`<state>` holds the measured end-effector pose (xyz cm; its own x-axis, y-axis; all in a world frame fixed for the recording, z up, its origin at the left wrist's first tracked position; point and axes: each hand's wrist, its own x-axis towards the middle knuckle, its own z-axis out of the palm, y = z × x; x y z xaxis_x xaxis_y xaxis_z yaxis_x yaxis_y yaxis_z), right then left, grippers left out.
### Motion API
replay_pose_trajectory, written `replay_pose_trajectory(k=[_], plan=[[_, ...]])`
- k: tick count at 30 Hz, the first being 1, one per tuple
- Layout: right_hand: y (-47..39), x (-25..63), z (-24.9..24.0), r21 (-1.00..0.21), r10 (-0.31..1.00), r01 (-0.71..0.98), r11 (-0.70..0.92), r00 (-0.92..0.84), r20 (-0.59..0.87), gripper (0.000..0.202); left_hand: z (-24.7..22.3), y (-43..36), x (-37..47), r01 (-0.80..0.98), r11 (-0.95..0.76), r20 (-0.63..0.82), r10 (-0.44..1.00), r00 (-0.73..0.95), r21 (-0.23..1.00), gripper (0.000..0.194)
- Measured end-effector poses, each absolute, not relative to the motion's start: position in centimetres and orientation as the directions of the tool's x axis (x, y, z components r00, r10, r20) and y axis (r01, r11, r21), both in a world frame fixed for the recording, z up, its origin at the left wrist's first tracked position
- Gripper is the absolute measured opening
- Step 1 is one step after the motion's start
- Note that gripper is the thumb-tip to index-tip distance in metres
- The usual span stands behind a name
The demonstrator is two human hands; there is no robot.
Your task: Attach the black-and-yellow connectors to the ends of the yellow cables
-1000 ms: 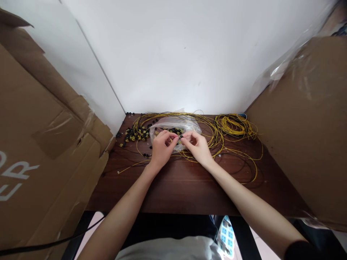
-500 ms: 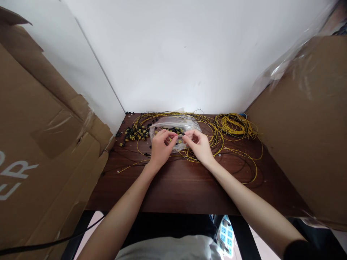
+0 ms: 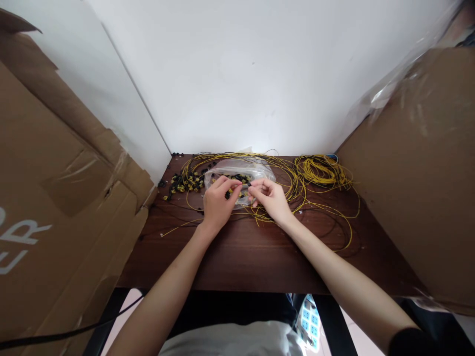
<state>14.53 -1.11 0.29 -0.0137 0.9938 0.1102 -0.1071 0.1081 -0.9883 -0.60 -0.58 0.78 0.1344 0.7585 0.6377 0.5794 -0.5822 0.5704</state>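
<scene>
Yellow cable [image 3: 260,213] strands run under your hands in front of the clear bag [image 3: 239,170], where your left hand [image 3: 217,202] and right hand [image 3: 270,199] pinch a small black connector [image 3: 248,184] between nearly closed fingertips, steadying it.

— What sort of place is this?
— A small makeshift assembly corner, not a proper workshop. A dark wooden table [image 3: 237,257] is pushed against a bare white wall [image 3: 241,74].
— What shows that?
— Big cardboard boxes [image 3: 55,198] crowd both sides, and loose yellow cables [image 3: 322,170] lie with a clear bag of small parts [image 3: 237,173].
</scene>
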Motion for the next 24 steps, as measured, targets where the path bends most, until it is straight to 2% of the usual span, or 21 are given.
replay_pose_trajectory(k=[9, 24], plan=[[-1.12, 14.64, 0.36, -0.988, 0.991, -0.075, 0.132, 0.015, 0.131, 0.031, 0.66, -0.64, -0.75, 0.632, -0.642, 0.713, 0.673, 0.195, 0.434, 0.013], [-1.18, 14.73, 0.09, -0.972, 0.972, 0.053, 0.228, -0.062, 0.225, 0.024, 0.68, -0.7, -0.44, 0.584, -0.636, 0.669, 0.715, 0.202, 0.504, 0.012]])
